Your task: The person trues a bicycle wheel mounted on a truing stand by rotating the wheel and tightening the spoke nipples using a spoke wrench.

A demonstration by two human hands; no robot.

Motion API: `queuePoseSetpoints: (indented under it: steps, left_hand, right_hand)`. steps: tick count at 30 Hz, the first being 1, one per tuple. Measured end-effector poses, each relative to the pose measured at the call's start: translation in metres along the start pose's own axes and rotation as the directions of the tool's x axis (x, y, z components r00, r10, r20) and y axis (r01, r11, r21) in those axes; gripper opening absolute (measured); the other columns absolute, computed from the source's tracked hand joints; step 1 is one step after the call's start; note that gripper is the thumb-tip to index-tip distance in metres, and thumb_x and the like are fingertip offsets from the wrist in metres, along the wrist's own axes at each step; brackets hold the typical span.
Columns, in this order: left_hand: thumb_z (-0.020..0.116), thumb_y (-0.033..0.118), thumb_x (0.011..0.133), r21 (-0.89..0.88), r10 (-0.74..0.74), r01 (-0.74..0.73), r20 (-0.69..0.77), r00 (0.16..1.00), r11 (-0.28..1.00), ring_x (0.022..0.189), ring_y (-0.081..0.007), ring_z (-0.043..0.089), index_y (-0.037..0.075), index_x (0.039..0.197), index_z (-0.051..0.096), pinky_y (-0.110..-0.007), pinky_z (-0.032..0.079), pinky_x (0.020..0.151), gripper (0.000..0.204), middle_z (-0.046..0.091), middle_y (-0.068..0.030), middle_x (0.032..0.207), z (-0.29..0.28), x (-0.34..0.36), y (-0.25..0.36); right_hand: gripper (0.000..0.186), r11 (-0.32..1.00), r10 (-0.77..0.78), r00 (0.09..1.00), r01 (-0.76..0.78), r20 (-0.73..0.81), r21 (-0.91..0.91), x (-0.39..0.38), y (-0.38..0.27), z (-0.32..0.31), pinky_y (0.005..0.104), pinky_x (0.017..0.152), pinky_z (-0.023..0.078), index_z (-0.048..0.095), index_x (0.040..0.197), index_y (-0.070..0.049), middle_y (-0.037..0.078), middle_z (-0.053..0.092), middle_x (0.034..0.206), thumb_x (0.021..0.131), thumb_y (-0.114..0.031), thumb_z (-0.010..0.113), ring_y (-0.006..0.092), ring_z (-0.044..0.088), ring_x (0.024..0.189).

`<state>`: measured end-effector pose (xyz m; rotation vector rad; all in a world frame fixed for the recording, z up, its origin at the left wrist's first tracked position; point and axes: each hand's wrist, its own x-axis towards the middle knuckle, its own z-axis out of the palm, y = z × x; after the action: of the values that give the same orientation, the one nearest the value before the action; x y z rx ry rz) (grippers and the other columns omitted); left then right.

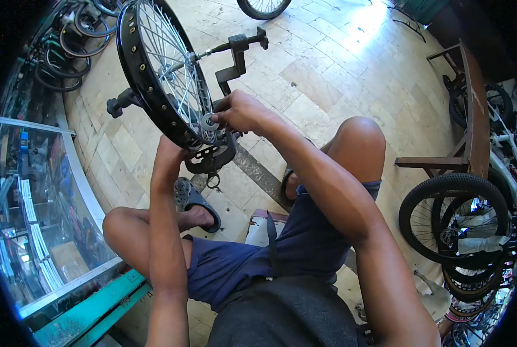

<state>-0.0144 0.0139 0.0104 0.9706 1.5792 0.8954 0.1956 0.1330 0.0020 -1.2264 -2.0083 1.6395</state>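
A black bicycle wheel rim (143, 67) with silver spokes stands tilted in a black truing stand (235, 68) in front of me. My right hand (238, 113) is closed at the rim's near right side. Its fingers pinch a small round grey disc, which looks like a spoke wrench (209, 121), against the spoke ends. My left hand (170, 150) is at the rim's lower edge, with its fingers hidden behind the rim and the stand. The stand's curved black lower bracket (212, 162), with a ring hanging from it, lies between my two hands.
A glass display case (36, 202) stands at left, beside a green bench (91, 309). Bicycle wheels (73, 52) hang at the upper left. On the right are a wooden bench (472, 110) and a bicycle tyre (406, 217). Another wheel (264, 7) stands at the far edge.
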Motion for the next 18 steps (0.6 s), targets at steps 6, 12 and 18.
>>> queuePoseSetpoints:
  steps: [6, 12, 18]
  left_hand:
    - [0.068, 0.019, 0.093, -0.011, -0.054, 0.053, -0.053, 0.997, 0.999, 0.081, -0.0135, 0.064, 0.003, 0.114, 0.069, -0.026, 0.049, 0.069, 0.026, 0.070, -0.0059, 0.096, -0.012, -0.005, -0.001]
    - [0.069, 0.015, 0.093, -0.132, -0.036, 0.032, -0.029, 0.999, 0.991, 0.081, -0.0125, 0.063, 0.002, 0.116, 0.069, -0.024, 0.049, 0.069, 0.027, 0.070, -0.0050, 0.094, 0.010, -0.009, 0.012]
    - [0.073, 0.014, 0.092, 0.053, 0.057, -0.052, -0.100, 0.993, 0.997, 0.080, -0.0110, 0.062, 0.000, 0.117, 0.069, -0.023, 0.049, 0.068, 0.029, 0.070, -0.0048, 0.094, 0.009, -0.010, 0.010]
  right_hand:
    - [0.028, 0.999, -0.028, 0.999, 0.028, 0.019, 0.022, -0.010, -0.014, 0.009, 0.0364, 0.071, 0.054, 0.078, 0.097, 0.004, 0.010, 0.073, 0.077, 0.089, -0.023, 0.075, 0.0241, 0.065, 0.067]
    - [0.028, 0.994, 0.000, 1.000, 0.002, -0.017, 0.112, -0.003, 0.005, 0.033, 0.0355, 0.067, 0.052, 0.078, 0.099, 0.004, 0.010, 0.071, 0.075, 0.091, -0.022, 0.074, 0.0226, 0.064, 0.064]
    - [0.028, 0.968, -0.035, 0.999, 0.044, -0.041, 0.249, 0.002, 0.021, 0.052, 0.0356, 0.064, 0.050, 0.078, 0.101, 0.003, 0.010, 0.070, 0.073, 0.092, -0.023, 0.074, 0.0218, 0.062, 0.062]
